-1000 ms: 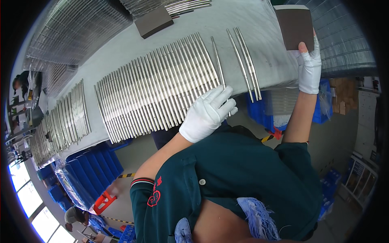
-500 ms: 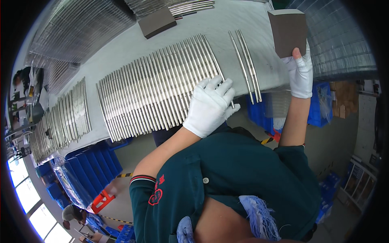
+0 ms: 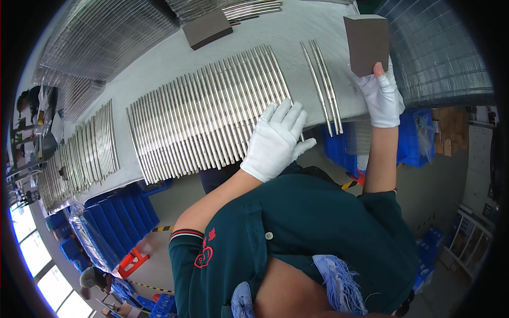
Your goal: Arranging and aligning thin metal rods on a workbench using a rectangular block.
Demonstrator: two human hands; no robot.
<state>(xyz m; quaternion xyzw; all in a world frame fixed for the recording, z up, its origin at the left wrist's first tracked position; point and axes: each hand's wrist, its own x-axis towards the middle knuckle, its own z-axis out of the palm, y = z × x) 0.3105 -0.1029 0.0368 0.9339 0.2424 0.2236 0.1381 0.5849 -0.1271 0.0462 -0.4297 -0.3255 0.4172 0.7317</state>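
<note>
A row of thin shiny metal rods [image 3: 207, 114] lies side by side across the middle of the pale-covered table. My left hand [image 3: 275, 139], in a white glove, rests at the right end of this row, its fingers stretched out flat over the near part of the last rods and its thumb apart. To the right lie a few separate rods [image 3: 324, 87]. Beyond their right side, my right hand [image 3: 383, 100], gloved with the thumb tip bare, grips a dark brown rectangular block [image 3: 367, 45] by its near end, thumb on top.
A similar brown block [image 3: 208, 30] lies at the table's far side, by more rods [image 3: 252, 9]. Another row of rods [image 3: 85, 153] is at the left. Clear plastic-wrapped stacks [image 3: 435, 53] stand at the right. Blue crates [image 3: 119, 212] sit below the table edge.
My left hand's fingers have straightened from a curl around the end rod to lying flat. My right hand has shifted slightly left with the block.
</note>
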